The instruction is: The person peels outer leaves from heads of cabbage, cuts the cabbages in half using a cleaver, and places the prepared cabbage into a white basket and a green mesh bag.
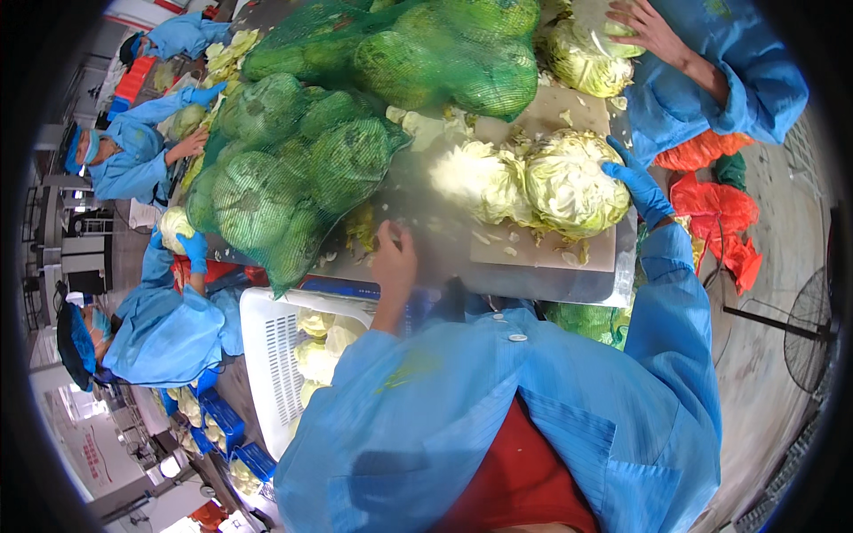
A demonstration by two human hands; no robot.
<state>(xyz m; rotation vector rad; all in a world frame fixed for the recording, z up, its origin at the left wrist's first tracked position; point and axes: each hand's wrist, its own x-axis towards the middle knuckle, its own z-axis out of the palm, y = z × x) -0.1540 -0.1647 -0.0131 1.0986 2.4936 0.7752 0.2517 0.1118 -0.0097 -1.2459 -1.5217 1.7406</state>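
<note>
My right hand point(636, 183), in a blue glove, grips the right side of a trimmed cabbage point(576, 183). This cabbage sits on a pale cutting board point(543, 255) at the table's near right corner. Touching its left side is another pale, leafy cabbage point(483, 181), partly blurred. My left hand point(394, 258) is bare and raised over the table's near edge, fingers apart and slightly curled, with no object visible in it. Green mesh sacks of cabbages point(293, 160) lie beyond and to the left of it. Loose leaf scraps point(360, 228) lie close by.
A white plastic crate point(270, 360) holding cabbages stands below the table at left. Opposite, a co-worker's bare hand point(650, 30) rests on a cabbage point(586, 60). Several co-workers line the left side. Red mesh sacks point(716, 206) and a fan point(806, 330) are at right.
</note>
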